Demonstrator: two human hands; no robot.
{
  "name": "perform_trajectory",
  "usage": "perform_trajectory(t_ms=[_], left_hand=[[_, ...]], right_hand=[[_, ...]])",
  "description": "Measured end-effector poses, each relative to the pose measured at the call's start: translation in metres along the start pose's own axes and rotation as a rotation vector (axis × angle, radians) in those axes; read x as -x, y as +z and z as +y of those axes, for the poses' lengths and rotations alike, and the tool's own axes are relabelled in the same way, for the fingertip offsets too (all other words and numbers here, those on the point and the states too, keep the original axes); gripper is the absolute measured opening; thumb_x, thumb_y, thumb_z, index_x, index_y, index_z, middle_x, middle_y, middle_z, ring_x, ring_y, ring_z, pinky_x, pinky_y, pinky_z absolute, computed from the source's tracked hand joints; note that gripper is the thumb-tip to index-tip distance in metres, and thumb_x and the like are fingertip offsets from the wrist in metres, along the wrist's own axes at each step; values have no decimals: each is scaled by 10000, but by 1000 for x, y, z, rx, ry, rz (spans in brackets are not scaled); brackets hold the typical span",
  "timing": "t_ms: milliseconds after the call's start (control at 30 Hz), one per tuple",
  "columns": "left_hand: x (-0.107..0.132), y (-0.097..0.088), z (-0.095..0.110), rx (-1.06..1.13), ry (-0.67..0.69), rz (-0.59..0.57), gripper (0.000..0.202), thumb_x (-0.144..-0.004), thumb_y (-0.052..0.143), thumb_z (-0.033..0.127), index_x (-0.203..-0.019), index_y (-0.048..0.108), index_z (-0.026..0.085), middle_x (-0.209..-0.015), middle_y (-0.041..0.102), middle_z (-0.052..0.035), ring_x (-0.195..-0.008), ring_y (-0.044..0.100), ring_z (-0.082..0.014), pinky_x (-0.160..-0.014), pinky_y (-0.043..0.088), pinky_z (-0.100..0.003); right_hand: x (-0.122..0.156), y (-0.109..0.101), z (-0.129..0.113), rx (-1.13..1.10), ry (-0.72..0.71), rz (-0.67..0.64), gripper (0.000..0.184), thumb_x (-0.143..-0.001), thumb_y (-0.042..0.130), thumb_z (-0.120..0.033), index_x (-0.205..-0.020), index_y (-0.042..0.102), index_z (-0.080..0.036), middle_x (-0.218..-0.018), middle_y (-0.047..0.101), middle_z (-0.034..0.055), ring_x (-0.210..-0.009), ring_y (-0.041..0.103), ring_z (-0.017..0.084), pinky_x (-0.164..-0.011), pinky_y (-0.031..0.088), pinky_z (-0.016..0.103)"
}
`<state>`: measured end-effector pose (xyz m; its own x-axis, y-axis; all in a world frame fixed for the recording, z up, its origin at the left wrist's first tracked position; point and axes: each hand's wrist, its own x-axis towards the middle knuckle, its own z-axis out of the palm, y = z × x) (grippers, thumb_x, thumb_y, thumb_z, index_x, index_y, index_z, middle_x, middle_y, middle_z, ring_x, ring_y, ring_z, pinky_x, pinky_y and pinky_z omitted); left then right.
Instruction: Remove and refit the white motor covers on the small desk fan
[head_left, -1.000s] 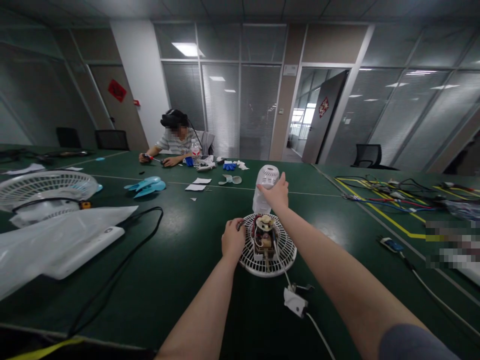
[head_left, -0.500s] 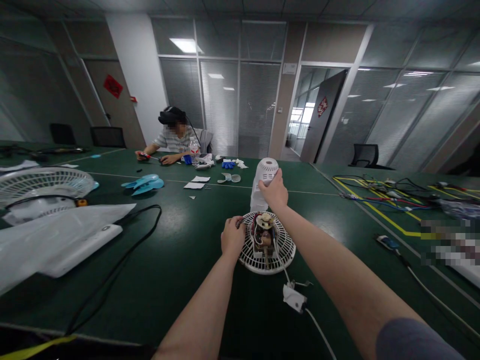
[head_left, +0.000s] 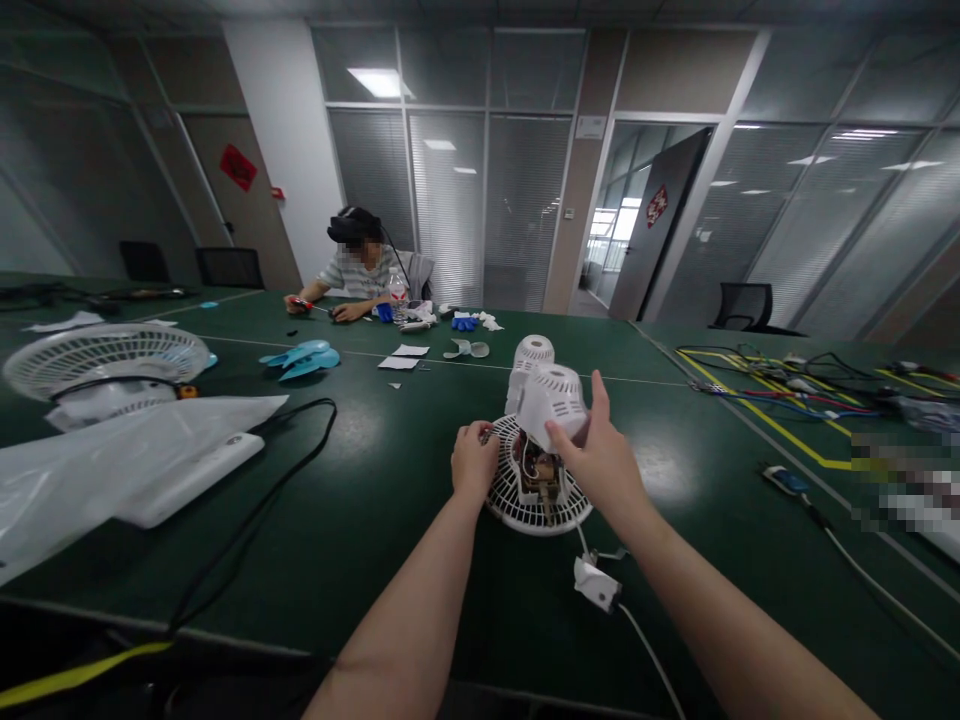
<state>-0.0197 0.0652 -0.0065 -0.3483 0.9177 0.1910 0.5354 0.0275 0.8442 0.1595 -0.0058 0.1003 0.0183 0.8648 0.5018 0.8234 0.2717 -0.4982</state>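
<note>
In my right hand (head_left: 609,462) is a white vented fan motor cover (head_left: 553,405), gripped between thumb and fingers and tilted above the exposed fan motor (head_left: 541,475). That motor sits on a round white fan grille (head_left: 514,505) lying on the table. My left hand (head_left: 474,462) is closed at the grille's left edge, with a small dark thing at its fingertips that I cannot make out. Just behind the grille stands another white vented housing (head_left: 532,352), partly hidden by the cover. A white cable leads from the motor to a small white box (head_left: 597,585) near me.
Left lie another fan grille (head_left: 105,355), a plastic bag (head_left: 150,440) and a black cable (head_left: 285,465). Blue fan blades (head_left: 301,358) and paper pieces (head_left: 403,358) lie farther back. Across the table sits a person (head_left: 356,265) holding a red tool. Several wires (head_left: 772,395) lie at right.
My right hand has lifted the cover away from the rear housing and brought it nearer, over the motor. The left hand stays at the grille's edge. The view has shifted slightly.
</note>
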Motion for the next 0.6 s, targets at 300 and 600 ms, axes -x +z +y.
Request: perform_trajectory(t_ms=[300,600], left_hand=[[5,1,-1,19,35,37,203,-828,555,316,-1003,646,269,-1062,586,-45,-993,584,-205,-873,450,-312],[4,5,-4,0,29,30,207,-836,548,338,-1008,644,274,-1072,562,-49,-970,590,-203,-877,456,-323]], right_hand=[[46,15,6,268,-113,-65,822,-870,451,-567,-1520,121,-188,-1188,627,144,-976,635,286,-842,467,421],[46,8,5,349,-109,-144,847,-852,469,-603,-1521,87,-250,-1213,614,134,-910,657,287,-758,479,397]])
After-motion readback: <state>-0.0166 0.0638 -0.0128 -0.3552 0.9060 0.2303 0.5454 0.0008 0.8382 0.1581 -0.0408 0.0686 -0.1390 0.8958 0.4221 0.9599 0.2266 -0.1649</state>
